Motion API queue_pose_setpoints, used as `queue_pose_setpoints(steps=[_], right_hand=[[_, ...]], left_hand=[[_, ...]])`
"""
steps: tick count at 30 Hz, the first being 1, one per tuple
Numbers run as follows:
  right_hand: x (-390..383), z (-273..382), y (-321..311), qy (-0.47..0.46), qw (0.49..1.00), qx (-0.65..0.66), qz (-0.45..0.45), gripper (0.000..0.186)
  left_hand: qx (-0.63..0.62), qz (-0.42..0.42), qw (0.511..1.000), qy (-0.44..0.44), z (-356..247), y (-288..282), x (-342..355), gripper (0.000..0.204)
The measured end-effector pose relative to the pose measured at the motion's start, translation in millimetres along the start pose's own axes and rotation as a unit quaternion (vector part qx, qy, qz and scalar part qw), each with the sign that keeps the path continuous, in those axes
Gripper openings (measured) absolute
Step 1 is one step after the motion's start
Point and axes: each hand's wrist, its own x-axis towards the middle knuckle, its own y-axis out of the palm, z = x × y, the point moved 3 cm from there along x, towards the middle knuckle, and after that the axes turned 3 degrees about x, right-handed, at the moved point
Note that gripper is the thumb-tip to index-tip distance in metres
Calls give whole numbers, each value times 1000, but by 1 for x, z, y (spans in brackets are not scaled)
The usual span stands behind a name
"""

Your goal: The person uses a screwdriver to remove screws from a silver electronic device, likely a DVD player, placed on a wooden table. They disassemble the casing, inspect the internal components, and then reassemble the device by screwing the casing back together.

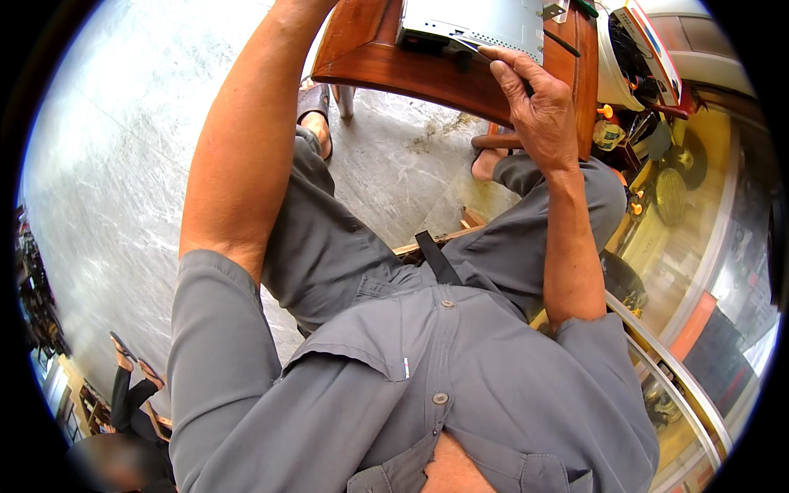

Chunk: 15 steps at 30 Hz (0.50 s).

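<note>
A silver metal device case (pixel 485 18) with rows of small holes lies on a brown wooden table (pixel 370 70); the top edge of the view cuts it off. My right hand (pixel 538 103) is at the case's near edge. Its thumb and fingers pinch a slim, pointed metal tool (pixel 470 44) resembling tweezers, whose tip reaches the front edge of the case. Whether the tip touches it, I cannot tell. My left forearm (pixel 246 123) stretches up past the table's left corner, and the hand itself lies beyond the top edge.
Right of the case lie a black stick-like piece (pixel 561 43), a small metal bracket (pixel 556 11) and a green-handled tool (pixel 586 7). A white bin (pixel 615 70) with dark contents stands beside the table. A glass-fronted cabinet (pixel 674 386) is at right. Another person (pixel 131 411) is at lower left.
</note>
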Motion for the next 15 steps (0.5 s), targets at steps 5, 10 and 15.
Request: queue_pose_setpoints(steps=[5, 10, 15], right_hand=[[-11, -19, 24, -42, 998, 34, -38, 28], [-14, -26, 34, -13, 997, -26, -70, 26], [-9, -15, 27, 59, 998, 9, 6, 22]], left_hand=[[25, -68, 996, 48, 10, 9, 1, 25], [16, -18, 1000, 19, 6, 5, 3, 25], [10, 57, 998, -35, -22, -13, 2, 24]])
